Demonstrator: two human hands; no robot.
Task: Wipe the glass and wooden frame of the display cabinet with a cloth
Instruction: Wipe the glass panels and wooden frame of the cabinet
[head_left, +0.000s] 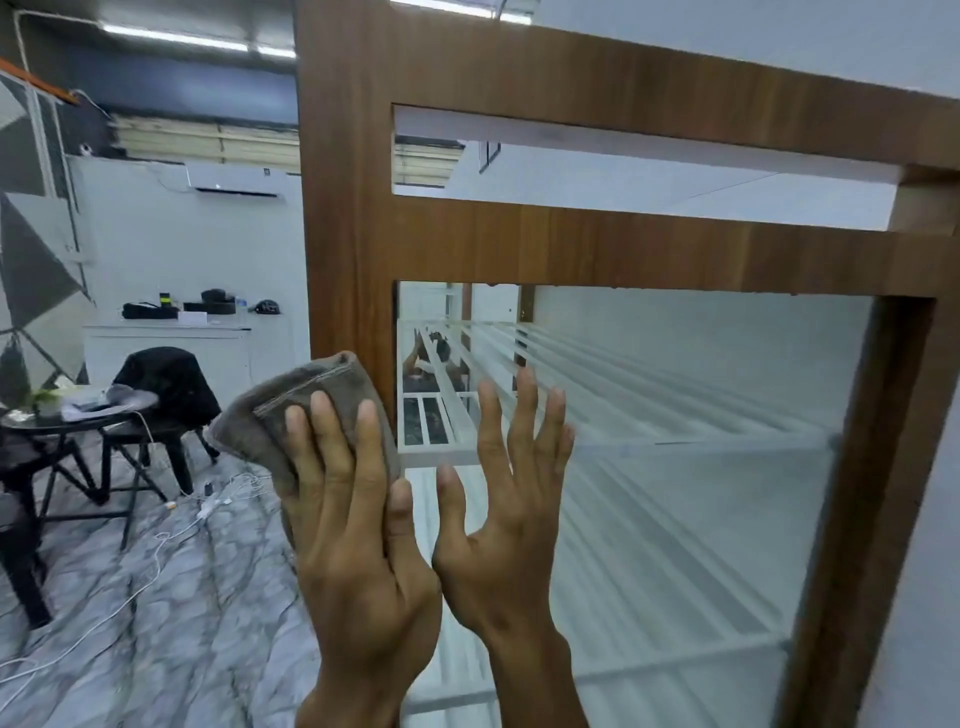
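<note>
The display cabinet fills the right of the view, with a brown wooden frame (597, 247) around a large glass pane (701, 415). White shelves show behind the glass. My left hand (353, 525) presses a folded grey-brown cloth (291, 400) flat against the frame's left upright, at the pane's left edge. My right hand (498, 499) rests with fingers spread on the glass just right of it, holding nothing.
To the left stand a round dark table (62, 421) with papers, a black chair (166, 384) draped in dark fabric, and a white counter (171, 343) with gear on it. White cables (156, 551) trail across the marble-patterned floor.
</note>
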